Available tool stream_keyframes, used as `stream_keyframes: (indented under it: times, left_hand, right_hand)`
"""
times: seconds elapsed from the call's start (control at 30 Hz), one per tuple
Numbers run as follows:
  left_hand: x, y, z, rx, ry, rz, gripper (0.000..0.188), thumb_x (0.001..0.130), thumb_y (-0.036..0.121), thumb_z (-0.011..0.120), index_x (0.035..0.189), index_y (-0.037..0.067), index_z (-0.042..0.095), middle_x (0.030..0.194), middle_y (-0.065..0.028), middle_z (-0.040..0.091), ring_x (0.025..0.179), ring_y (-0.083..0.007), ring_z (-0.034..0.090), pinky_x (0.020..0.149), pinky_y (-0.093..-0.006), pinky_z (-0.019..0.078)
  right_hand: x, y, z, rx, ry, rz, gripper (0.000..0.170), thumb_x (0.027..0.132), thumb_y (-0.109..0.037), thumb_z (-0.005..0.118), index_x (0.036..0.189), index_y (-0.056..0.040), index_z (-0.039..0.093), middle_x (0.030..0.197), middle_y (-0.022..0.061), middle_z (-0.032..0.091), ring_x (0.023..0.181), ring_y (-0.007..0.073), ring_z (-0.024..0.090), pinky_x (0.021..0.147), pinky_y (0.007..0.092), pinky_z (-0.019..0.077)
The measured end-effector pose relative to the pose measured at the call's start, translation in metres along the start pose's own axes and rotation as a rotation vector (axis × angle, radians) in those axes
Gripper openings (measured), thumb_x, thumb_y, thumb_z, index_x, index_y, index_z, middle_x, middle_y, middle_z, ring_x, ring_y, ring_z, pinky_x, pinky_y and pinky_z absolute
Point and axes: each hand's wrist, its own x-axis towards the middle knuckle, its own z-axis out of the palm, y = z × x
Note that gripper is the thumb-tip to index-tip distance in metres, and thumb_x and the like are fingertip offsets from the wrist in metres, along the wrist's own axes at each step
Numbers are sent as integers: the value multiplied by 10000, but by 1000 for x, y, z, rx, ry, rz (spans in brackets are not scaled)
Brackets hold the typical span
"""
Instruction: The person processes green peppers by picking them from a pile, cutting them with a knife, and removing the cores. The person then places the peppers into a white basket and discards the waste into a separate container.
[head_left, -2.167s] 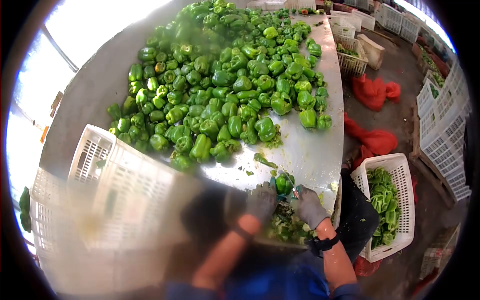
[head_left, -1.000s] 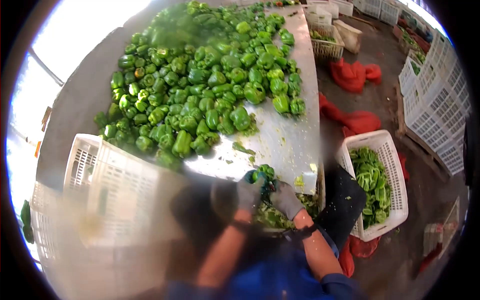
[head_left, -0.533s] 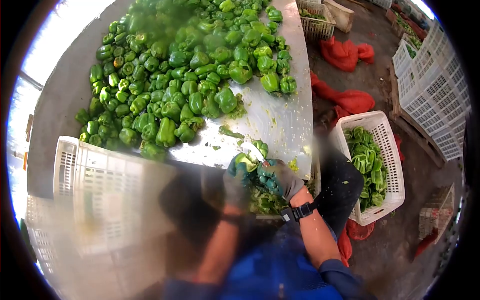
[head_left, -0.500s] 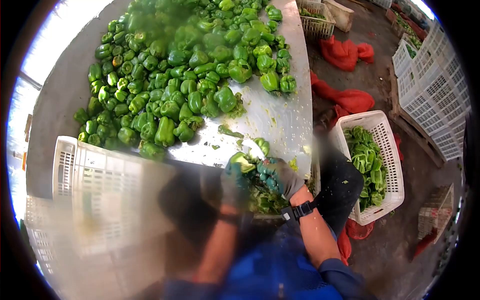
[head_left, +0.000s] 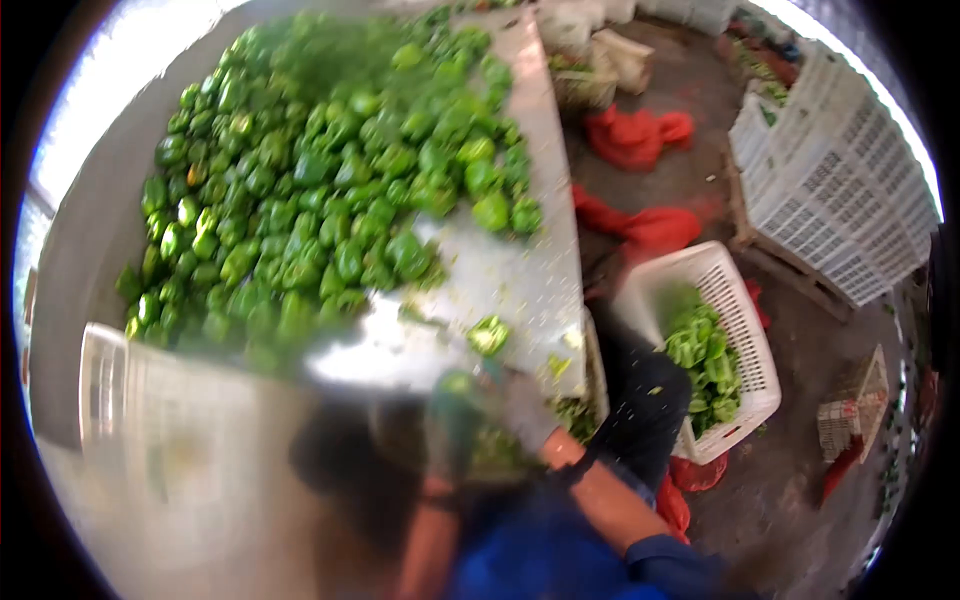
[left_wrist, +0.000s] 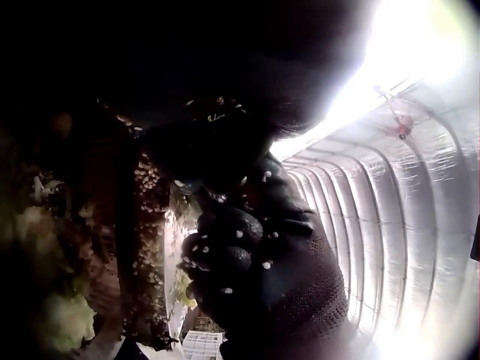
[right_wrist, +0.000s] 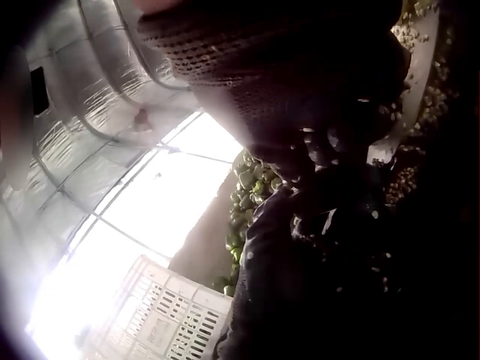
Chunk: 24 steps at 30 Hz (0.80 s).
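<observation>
My gloved left hand [head_left: 455,415], blurred in the head view, holds a piece of green bell pepper [head_left: 457,381]. Right beside it is my gloved right hand [head_left: 522,405], curled round a small knife [right_wrist: 381,152], which shows only as a pale glint in the dark right wrist view. Just beyond both hands a cut bell pepper piece [head_left: 488,336] lies on the metal table [head_left: 500,270], pale inside facing up. A large heap of whole green peppers [head_left: 340,190] covers the table's far part. White seeds dot the dark glove [left_wrist: 240,247] in the left wrist view.
A white crate [head_left: 762,375] with cut peppers stands by my right leg. A blurred white crate [head_left: 190,420] fills the lower left. Pepper scraps [head_left: 495,445] lie below my hands. Stacked crates [head_left: 830,170] and red bags [head_left: 635,135] are on the floor at right.
The head view has swung right and the scene has shifted left. The whole pepper seen earlier between my hands was cut open; one piece now lies on the table, while both hands have drawn together.
</observation>
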Motion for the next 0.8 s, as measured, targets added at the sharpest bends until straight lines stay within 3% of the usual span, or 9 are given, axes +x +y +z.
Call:
stream_keyframes:
  times: [0.03,0.07,0.1,0.27,0.33,0.47,0.5,0.67,0.8]
  left_hand:
    - [0,100,11,-490,68,-167,435,1175,417,485,1330,51,662,1188,-5,693,1046,-113,630,905,-288,534]
    - [-4,93,19,-490,159,-160,426,1171,413,503,1323,51,668,1195,-14,696,1061,-117,634,915,-289,538]
    - [-11,-46,2,-521,150,-238,420,1164,408,526,1326,48,669,1184,-17,706,1048,-117,646,912,-292,544]
    - [-4,28,9,92,-15,-3,457,1151,418,542,1305,11,682,1134,-31,725,990,-127,667,881,-304,553]
    - [-7,88,21,-513,62,-187,473,1146,429,551,1306,6,686,1139,-32,726,992,-123,665,877,-299,553]
    - [-12,86,30,-592,128,-284,425,1147,380,567,1303,8,699,1109,-18,730,951,-105,664,832,-273,550]
    - [-4,5,24,-224,78,-112,389,1148,349,568,1271,11,717,1089,-9,730,931,-98,665,814,-270,552]
    - [-21,26,36,-88,90,-64,362,1133,256,567,1304,-29,709,1132,-33,738,965,-111,654,848,-277,548]
    - [-22,43,41,147,96,-7,356,1101,159,585,1365,-61,680,1187,-58,735,1013,-125,639,883,-280,540]
  right_hand:
    - [3,14,15,64,2,-13,600,958,-528,759,1323,-63,661,1022,229,741,876,415,717,787,499,579]
    - [-1,43,47,51,115,-121,649,954,-537,760,1344,-31,646,1048,241,739,900,426,715,816,504,583]
    - [-6,44,42,28,83,-158,679,966,-516,751,1391,-6,608,1064,263,734,930,436,714,838,508,582]
    - [-17,14,-5,71,-90,75,530,1005,-452,698,1299,-21,611,1012,288,727,924,475,708,829,544,564]
    - [-15,20,-6,38,-11,-2,463,1027,-479,656,1150,-33,666,964,294,721,895,501,703,812,571,550]
    - [-22,-7,-32,154,35,53,462,1011,-492,655,1119,-43,667,971,305,716,912,508,700,802,603,544]
    - [-22,-11,-38,160,18,66,476,957,-415,718,1210,-24,625,1014,306,720,960,507,702,838,579,558]
    - [-26,14,-1,100,437,-62,326,1036,-375,630,1067,-51,639,903,282,717,792,538,681,724,630,534]
    - [-31,22,7,107,418,21,286,1034,-332,630,1066,-48,627,898,297,699,814,529,680,743,621,537]
